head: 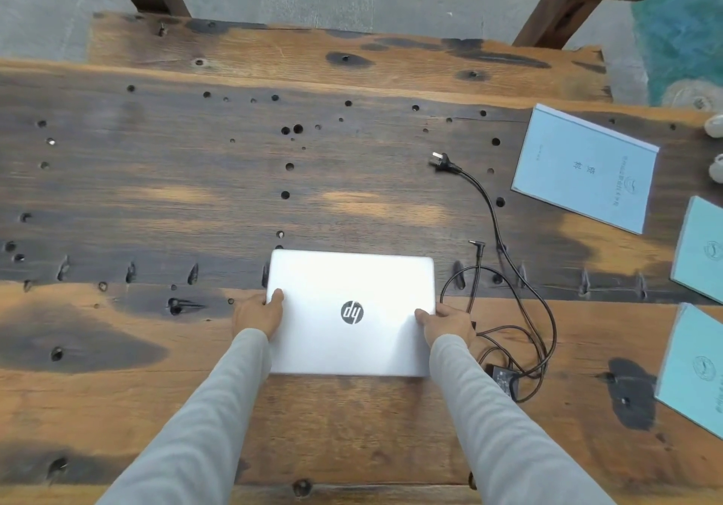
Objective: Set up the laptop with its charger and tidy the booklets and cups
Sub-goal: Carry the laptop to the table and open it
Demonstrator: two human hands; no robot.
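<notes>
Both hands, left hand (259,312) & right hand (449,324), grip smooth silver laptop (350,313) sides

Long light-grey sleeves (203,426), bare hands (258,315).

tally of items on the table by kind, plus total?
laptop, closed, both hands on it: 1
charger with cable, unplugged: 1
light blue booklets: 3
white cups at the right edge, partly cut off: 2
Total: 7
</notes>
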